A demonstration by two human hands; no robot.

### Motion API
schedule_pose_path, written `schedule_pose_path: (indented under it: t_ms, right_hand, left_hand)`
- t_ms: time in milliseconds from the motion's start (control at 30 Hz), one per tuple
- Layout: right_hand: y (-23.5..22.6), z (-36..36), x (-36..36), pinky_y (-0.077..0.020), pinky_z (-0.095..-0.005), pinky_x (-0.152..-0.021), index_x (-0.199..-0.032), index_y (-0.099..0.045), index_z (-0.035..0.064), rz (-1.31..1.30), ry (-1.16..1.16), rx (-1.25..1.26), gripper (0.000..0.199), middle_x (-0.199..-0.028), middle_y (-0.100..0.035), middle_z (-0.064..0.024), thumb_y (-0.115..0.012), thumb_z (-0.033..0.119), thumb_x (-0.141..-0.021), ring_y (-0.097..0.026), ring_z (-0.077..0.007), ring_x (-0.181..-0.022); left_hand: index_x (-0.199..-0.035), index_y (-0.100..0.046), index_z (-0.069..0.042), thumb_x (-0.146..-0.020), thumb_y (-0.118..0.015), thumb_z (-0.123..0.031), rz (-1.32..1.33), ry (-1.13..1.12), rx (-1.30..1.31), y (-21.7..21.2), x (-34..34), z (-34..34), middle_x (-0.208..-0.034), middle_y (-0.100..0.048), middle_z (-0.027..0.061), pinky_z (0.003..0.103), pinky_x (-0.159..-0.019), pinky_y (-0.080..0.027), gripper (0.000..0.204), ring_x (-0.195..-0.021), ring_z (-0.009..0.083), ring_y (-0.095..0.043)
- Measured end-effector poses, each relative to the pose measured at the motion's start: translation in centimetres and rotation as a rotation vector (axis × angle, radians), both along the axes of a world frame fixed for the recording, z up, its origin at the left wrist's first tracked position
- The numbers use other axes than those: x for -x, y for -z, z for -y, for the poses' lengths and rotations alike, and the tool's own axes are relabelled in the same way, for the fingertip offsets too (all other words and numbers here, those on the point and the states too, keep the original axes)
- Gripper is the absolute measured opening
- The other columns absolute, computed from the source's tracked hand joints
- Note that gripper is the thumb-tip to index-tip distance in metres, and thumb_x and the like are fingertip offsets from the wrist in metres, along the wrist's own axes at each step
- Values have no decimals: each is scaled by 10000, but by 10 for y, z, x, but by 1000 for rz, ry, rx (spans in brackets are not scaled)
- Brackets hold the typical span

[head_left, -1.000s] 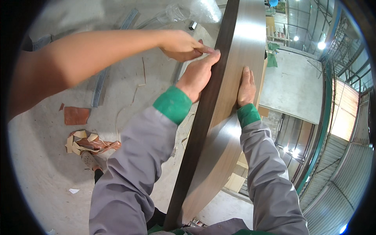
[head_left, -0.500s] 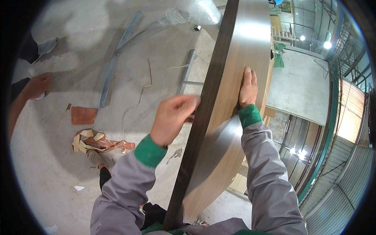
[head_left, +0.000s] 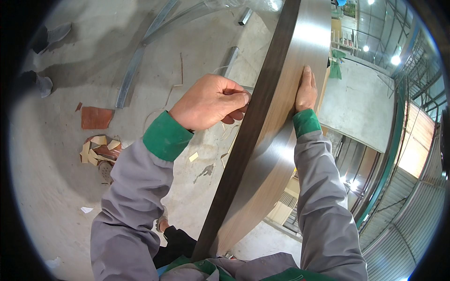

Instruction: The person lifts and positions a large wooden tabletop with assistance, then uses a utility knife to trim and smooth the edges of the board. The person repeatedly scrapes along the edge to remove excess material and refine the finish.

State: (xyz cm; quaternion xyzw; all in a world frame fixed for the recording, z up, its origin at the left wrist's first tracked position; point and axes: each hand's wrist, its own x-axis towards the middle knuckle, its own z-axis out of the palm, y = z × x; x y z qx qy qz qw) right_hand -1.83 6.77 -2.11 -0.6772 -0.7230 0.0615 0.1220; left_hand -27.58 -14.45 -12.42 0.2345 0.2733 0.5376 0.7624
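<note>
A large wood-grain panel [head_left: 262,178] stands in front of me with a dark brown long edge [head_left: 243,145] on its left side. My left hand [head_left: 211,103] is closed in a pinch right beside that dark edge, thumb against curled fingers. What the pinch holds, if anything, is hidden or too small to name. Flat on the light wood-grain face, my right hand [head_left: 306,93] rests with fingers straight and pointing away from me.
Long metal bars [head_left: 129,84] lie on the concrete floor at the left. Nearer are a reddish-brown sheet [head_left: 97,117] and a heap of scraps [head_left: 101,152]. Another person's shoe [head_left: 58,33] shows at far left. A pale board [head_left: 358,100] is beyond the panel's right side.
My left hand has moved slightly farther away along the dark edge and is no longer blurred. My right hand stays flat on the panel. The other person's hand has left the view.
</note>
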Motion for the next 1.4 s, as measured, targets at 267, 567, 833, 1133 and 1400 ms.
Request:
schedule_pose_path:
  t_ms: [267, 567, 833, 1133, 1400]
  right_hand:
    - [0, 1, 5, -286, -416, -1241, -1534, -410, -107, -50, 42, 15, 956, -1596, -423, -288, -450, 690, -1008, -382, -405, -1501]
    - [-4, 7, 14, -252, -418, -1259, -1541, -390, -112, 65, 40, -22, 958, -1613, -387, -301, -419, 686, -1012, -342, -408, -1524]
    - [-6, 9, 17, -241, -437, -1267, -1567, -354, -90, 116, 31, -9, 950, -1643, -341, -283, -383, 687, -1022, -294, -394, -1549]
    - [-6, 16, 23, -212, -482, -1277, -1607, -332, -9, 188, 129, -13, 930, -1687, -283, -229, -344, 712, -1019, -242, -363, -1575]
    - [-24, 41, 45, -134, -515, -1295, -1648, -240, 25, 149, 280, 75, 931, -1723, -212, -192, -288, 720, -1031, -161, -366, -1601]
  left_hand:
    - [-1309, -642, 59, -1031, -669, -297, -84, -225, -63, 3, -29, 27, -1145, -727, 176, 378, -887, -601, 453, -1003, 264, -731]
    - [-1573, -215, 149, -1028, -390, -698, -892, -469, -351, -40, -55, 9, -1628, -242, 389, 517, -1274, -208, 1022, -1558, 492, -205]
    - [-1597, -177, 127, -995, -464, -699, -816, -554, -447, -40, -51, -34, -1653, -213, 365, 539, -1282, -160, 1061, -1560, 511, -171]
    - [-1579, -227, 129, -986, -504, -672, -989, -251, -342, -72, -69, 150, -1636, -250, 372, 630, -1245, -148, 1034, -1550, 516, -210]
    - [-1534, -330, 120, -1049, -473, -550, -1245, -287, -168, -75, -83, 122, -1571, -396, 344, 614, -1179, -297, 839, -1473, 506, -357]
